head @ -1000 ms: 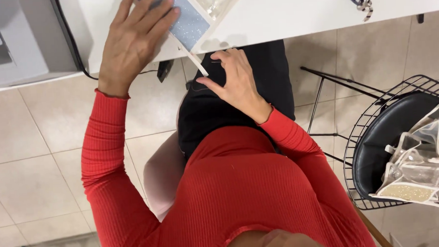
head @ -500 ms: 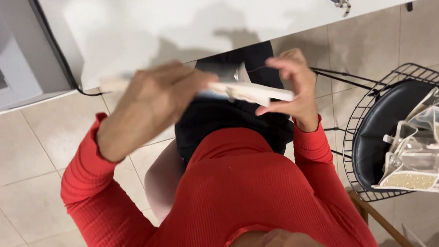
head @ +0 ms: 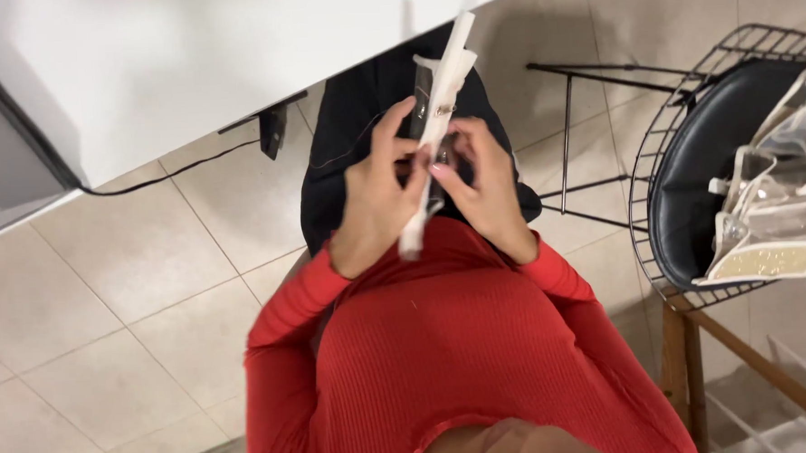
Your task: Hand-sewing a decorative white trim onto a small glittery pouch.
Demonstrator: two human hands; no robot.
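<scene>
Clear pouch (head: 434, 116), flat & seen nearly edge-on, w/ a white trim strip along it, sits upright-ish over my lap, just below the table (head: 188, 73) edge; its top end pokes up in front of the white table, bottom end hangs down to the red sweater. I see both hands closed on it at mid-length: left hand (head: 376, 200) pinches it from the left w/ fingers curled round the front, right hand (head: 485, 191) grips from the right, thumb tips meeting at the strip. A small metal bit shows on the strip near the top of the grip; can't tell what's inside the pouch from this angle. To my right, a black wire chair (head: 690, 151) w/ a dark seat pad holds a pile of more clear pouches (head: 783, 210), white-edged, stacked loosely & leaning on the chair's back; the lowest one shows a pale gold, glittery fill, contents of the others too blurred to tell. A black cable (head: 174, 173) runs out from under the table at left, ending at a small dark block by the table edge. Floor is beige tile. A wooden leg shows under the chair at lower right.
</scene>
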